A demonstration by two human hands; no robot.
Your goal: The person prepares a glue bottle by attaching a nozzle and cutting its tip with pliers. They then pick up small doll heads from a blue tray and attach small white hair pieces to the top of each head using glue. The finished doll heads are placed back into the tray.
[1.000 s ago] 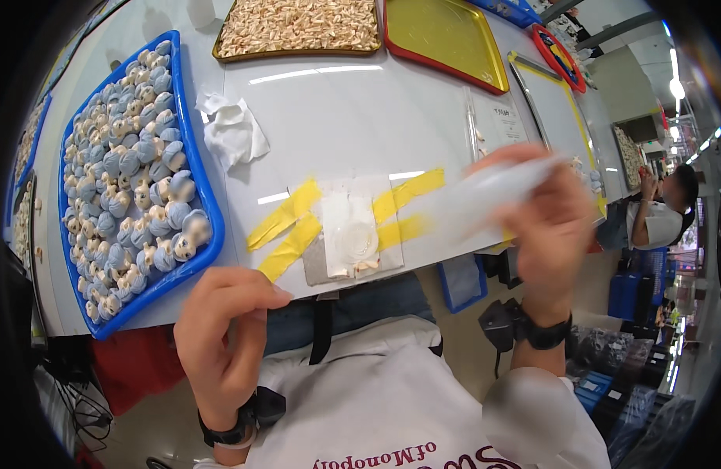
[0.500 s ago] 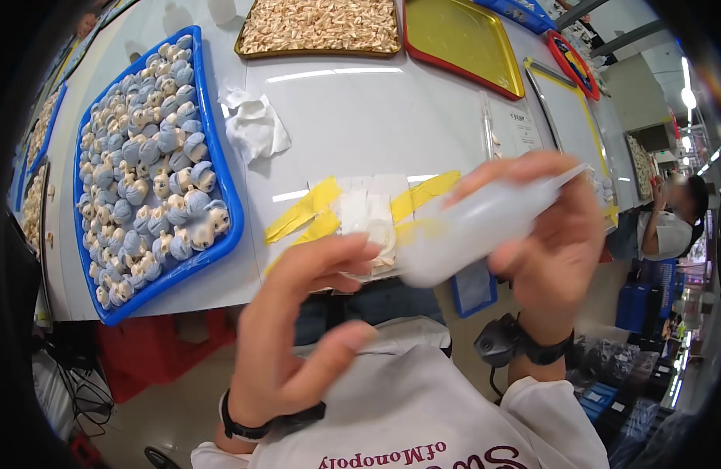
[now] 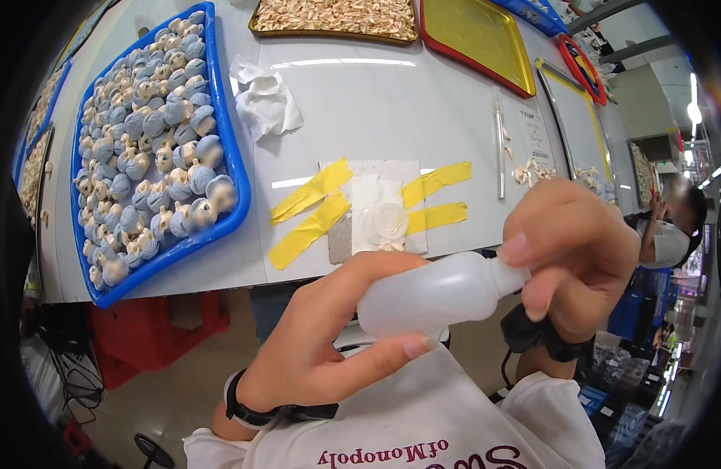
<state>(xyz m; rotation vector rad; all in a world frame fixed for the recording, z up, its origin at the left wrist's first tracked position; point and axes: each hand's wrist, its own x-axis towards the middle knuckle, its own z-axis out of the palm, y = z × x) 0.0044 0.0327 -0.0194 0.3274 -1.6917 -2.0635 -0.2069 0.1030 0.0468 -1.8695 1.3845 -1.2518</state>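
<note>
- Now, item one: translucent squeeze bottle (image 3: pixel 435 293), lying sideways between your hands, below the taped pad (image 3: pixel 376 211).
- Your left hand (image 3: pixel 321 344) wraps its body.
- Your right hand (image 3: pixel 572 250) pinches its cap end.
- Blue tray (image 3: pixel 237 184) of small figurines: left of the pad.

Bright, even indoor light from overhead; ceiling lamps show as white spots at far right. White bench (image 3: pixel 392 102) carries pale glare streaks, one near the top, another by the yellow tape strips (image 3: pixel 313 209). Shadows soft & short. Strong fisheye: bench edges curve, black vignette rings the corners. Centre sharp; left hand (image 3: pixel 329 336) & right hand (image 3: pixel 575 254) close to lens, slightly soft. Background at right rim blurry, washed out
</note>
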